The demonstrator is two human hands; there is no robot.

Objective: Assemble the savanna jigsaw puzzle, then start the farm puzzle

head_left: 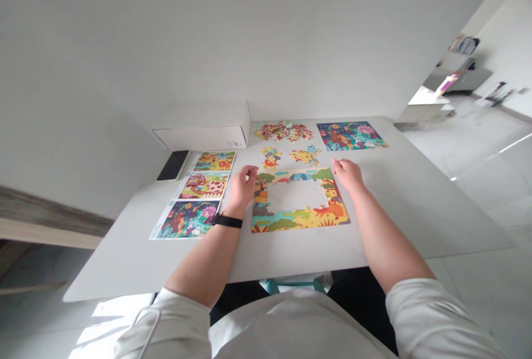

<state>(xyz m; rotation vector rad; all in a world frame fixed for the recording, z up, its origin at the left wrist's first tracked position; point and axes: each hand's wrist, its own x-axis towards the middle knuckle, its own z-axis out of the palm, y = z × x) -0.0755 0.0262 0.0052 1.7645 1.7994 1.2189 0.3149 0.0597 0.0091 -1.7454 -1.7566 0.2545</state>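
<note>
Jigsaw border (299, 223) lay flat between two half-curled hands

It rested on the white table (394, 209) in front of the person, its middle open and its inner rim knobbed and notched. It looked like thin card: light, fairly stiff within each piece, but probably weak at the joints, so that lifting one corner might have folded or parted it. Its straight outer sides seemed the best hold, with fingers spread on opposite sides and the whole kept flat; the inner knobs looked easiest to knock loose.

The left hand (245, 181) was by the upper left corner, fingers bent in towards the thumb. The right hand (348, 175) was by the upper right corner, loosely curled, thumb near the forefinger. Whether either gripped the card could not be told.

Just past the far side lay a left cluster (271, 158) and a right cluster (305, 155) of loose pieces, leaving little room that way. A picture sheet (189, 219) bounded the left. The widest stretch of tabletop ran rightward; the near table edge was apart from the border.
</note>
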